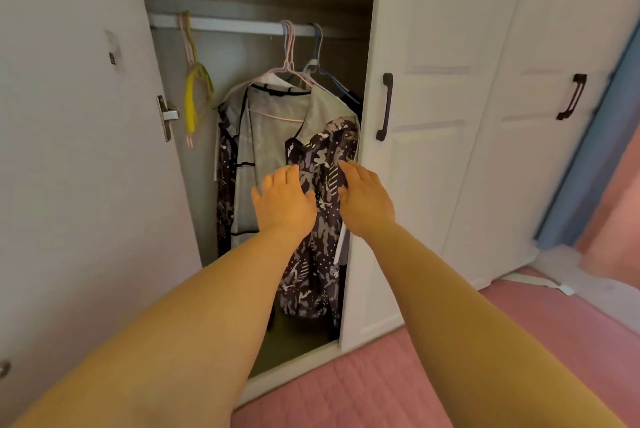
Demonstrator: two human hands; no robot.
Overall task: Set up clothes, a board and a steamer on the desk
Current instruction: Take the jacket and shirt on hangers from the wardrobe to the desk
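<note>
Your hands point(325, 199) reached spread, gripping nothing; tugging the patterned shirt point(317, 219) at mid-frame could unhook its hanger point(289, 60).

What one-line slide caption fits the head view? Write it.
Both hands reach into an open wardrobe toward a patterned garment.

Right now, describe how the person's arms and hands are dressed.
Both forearms are bare: no sleeve shows on either up to the frame's edge. The left hand and right hand wear no gloves, and no ring, watch or bracelet is visible. The fingers are uncovered.
</note>
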